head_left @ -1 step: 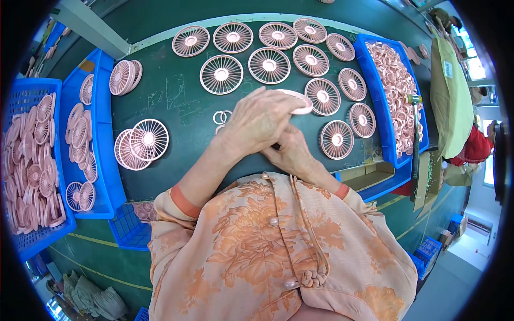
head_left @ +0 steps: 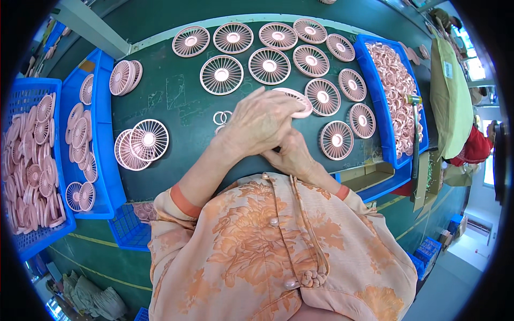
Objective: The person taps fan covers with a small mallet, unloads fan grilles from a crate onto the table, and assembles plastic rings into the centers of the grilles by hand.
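Observation:
My left hand is closed on a pink spoked plastic wheel, gripping it tilted above the green table. Most of this wheel is hidden under the fingers. Just below and touching it, my right hand is closed, its curled fingertips tucked under the left hand; what they hold is hidden. Several small pink rings lie beside my left wrist. Beyond my hands, similar wheels are laid out flat in curved rows to the far side and right.
A blue bin of small pink rings stands at right, a hammer-like tool across its edge. Overlapping wheels lie on the table's left. Blue crates with more wheels stand farther left. A cardboard box sits near my right elbow.
The held wheel has tipped slightly, so more of its spoked face shows. My hands have barely shifted.

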Demonstrator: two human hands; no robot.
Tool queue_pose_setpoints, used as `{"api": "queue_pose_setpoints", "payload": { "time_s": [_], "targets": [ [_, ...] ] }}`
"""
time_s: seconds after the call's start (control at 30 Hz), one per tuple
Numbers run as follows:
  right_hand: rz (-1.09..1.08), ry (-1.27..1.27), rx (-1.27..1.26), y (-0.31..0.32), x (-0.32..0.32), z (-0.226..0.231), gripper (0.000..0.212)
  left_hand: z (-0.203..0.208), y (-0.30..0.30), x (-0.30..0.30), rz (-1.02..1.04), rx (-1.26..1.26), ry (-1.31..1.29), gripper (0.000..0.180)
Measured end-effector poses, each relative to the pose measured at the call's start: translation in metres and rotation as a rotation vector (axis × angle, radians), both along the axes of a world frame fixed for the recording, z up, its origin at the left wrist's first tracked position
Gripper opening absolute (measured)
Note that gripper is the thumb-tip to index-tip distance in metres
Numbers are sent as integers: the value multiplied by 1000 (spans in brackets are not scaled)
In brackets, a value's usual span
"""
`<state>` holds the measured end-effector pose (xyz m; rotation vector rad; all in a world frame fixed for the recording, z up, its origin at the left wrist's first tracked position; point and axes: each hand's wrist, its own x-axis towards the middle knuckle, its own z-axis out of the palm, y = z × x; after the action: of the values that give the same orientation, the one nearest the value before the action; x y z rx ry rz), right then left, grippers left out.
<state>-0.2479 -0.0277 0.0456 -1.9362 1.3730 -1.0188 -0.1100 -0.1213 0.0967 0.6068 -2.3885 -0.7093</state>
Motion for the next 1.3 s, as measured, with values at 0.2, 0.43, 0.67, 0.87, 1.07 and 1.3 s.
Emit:
{"api": "queue_pose_setpoints", "payload": {
  "time_s": [0.2, 0.43, 0.67, 0.87, 1.07, 1.3],
  "targets": [
    [25, -111, 86, 1, 3, 1, 28, 2, 8, 11, 54, 9, -195, 35],
    [16, -679, 396, 3, 0, 24, 10, 28, -32, 79, 608, -91, 86, 30],
    [-128, -948, 621, -9, 2, 46, 5, -4, -108, 232, 1110, -116, -462, 66],
    [-97, -915, 708, -14, 4, 41, 12, -7, -101, 231, 1140, -39, -275, 63],
    [-23, -811, 605, -23, 13, 46, 10, -4, -97, 239, 1092, -132, -251, 53],
    [-26, -872, 648, -27, 18, 51, 13, -4, -99, 245, 1246, -262, -370, 77]
  ]
}}
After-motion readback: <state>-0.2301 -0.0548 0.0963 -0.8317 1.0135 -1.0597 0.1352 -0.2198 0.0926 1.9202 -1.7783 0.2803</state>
